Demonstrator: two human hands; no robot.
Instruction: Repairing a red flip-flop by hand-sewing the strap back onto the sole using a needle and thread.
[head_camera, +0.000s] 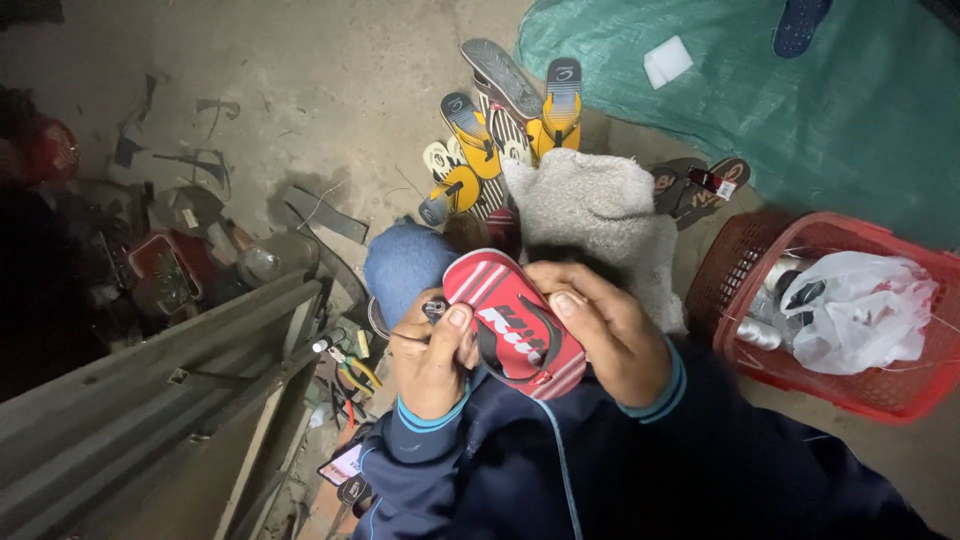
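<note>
A small red flip-flop sole with white stripes (515, 322) sits over the person's lap, clamped by the right hand (610, 335). The left hand (432, 355) pinches a dark awl-like tool (435, 308) against its edge, apparently mid-stitch; pushing through next needs a firm grip.

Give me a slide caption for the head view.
Both hands hold a red sandal beside a red basket.

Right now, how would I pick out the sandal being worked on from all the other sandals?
Start at the red basket on the right, then move left to the person's lap. The red sandal sits between the left hand and right hand. It alone is red with pale stripes; the other sandals lie on the floor, yellow and grey.
</note>
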